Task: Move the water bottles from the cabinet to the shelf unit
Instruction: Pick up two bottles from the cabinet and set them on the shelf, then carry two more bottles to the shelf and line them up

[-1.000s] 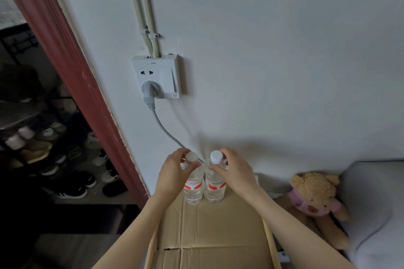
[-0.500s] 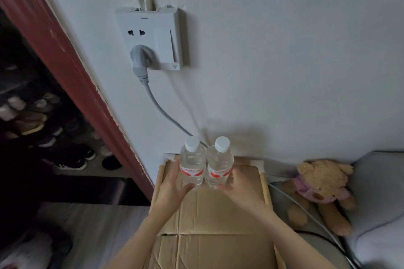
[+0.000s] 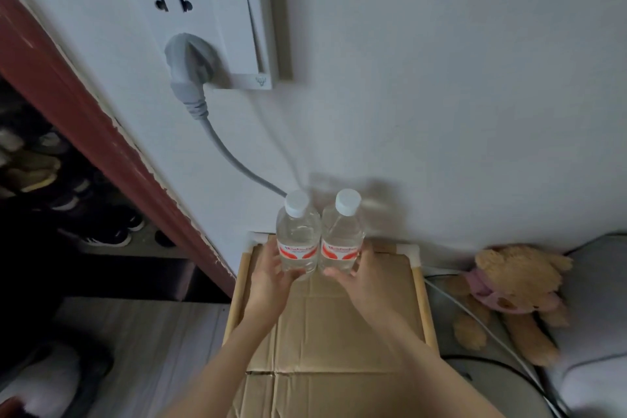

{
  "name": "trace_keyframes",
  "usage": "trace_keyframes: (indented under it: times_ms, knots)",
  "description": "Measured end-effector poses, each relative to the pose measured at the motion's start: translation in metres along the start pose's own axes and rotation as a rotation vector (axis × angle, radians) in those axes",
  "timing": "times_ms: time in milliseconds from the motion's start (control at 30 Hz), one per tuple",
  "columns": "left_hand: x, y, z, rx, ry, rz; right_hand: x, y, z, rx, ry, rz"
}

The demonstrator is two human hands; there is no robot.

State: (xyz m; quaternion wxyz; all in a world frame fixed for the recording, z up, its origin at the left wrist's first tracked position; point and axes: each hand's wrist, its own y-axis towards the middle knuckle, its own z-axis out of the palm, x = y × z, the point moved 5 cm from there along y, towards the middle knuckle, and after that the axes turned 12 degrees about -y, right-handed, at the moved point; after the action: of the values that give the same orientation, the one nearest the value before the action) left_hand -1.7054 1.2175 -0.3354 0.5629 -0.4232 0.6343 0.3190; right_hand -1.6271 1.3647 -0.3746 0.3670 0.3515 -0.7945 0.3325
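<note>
Two water bottles [image 3: 319, 237] stand upright, touching, on the cardboard-topped shelf unit [image 3: 342, 319] by the wall. The left hand [image 3: 269, 276] and right hand [image 3: 361, 276] cup their bases, fingers seemingly loosening, though blur obscures contact. Letting go gently and drawing straight back should avoid tipping them.

We see the shelf unit [image 3: 421, 299], its top covered by flattened cardboard [image 3: 339, 332]; two water bottles [image 3: 298, 237] stand upright on it, touching, at the wall edge.
</note>
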Motion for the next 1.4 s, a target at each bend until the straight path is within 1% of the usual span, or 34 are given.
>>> trace_keyframes:
  times_ms: [200, 333, 467, 600, 667, 733, 767, 833, 933, 1000, 1067, 1200, 1300, 1400]
  knots:
    - [0.020, 0.005, -0.002, -0.010, -0.072, -0.083, 0.001, 0.000, -0.002, 0.002, 0.037, -0.028]
    - [0.023, 0.006, -0.001, 0.030, -0.087, -0.089, 0.004, 0.000, 0.001, -0.003, 0.058, -0.025]
    - [0.024, 0.005, -0.002, 0.092, -0.081, -0.093, 0.010, -0.003, 0.001, -0.008, 0.055, -0.075]
    - [0.016, 0.003, -0.006, 0.134, 0.081, -0.059, 0.016, -0.012, -0.001, 0.005, 0.034, -0.061]
    - [0.012, -0.007, -0.010, 0.156, 0.234, 0.004, 0.012, -0.024, 0.000, 0.006, -0.025, -0.011]
    - [0.013, -0.023, -0.017, 0.181, 0.405, 0.053, 0.002, -0.043, 0.002, 0.046, -0.162, 0.078]
    - [0.016, -0.032, -0.020, 0.197, 0.461, 0.050, -0.003, -0.054, 0.002, 0.081, -0.242, 0.116]
    - [0.019, -0.052, -0.031, 0.196, 0.565, 0.034, -0.010, -0.075, 0.002, 0.154, -0.413, 0.105]
    - [0.012, -0.082, -0.047, 0.107, 0.752, 0.087, -0.005, -0.095, 0.001, 0.214, -0.660, -0.044]
    - [0.002, -0.104, -0.061, 0.013, 0.843, 0.134, 0.010, -0.102, 0.002, 0.246, -0.760, -0.189]
    - [-0.009, -0.130, -0.079, -0.093, 0.918, 0.128, 0.032, -0.110, 0.007, 0.263, -0.811, -0.366]
    - [-0.031, -0.198, -0.117, -0.317, 0.931, 0.035, 0.090, -0.138, 0.022, 0.237, -0.867, -0.728]
    - [-0.036, -0.259, -0.141, -0.478, 0.904, -0.051, 0.124, -0.173, 0.045, 0.304, -0.845, -0.887]
    - [-0.033, -0.332, -0.161, -0.655, 0.873, -0.164, 0.146, -0.217, 0.083, 0.371, -0.809, -1.044]
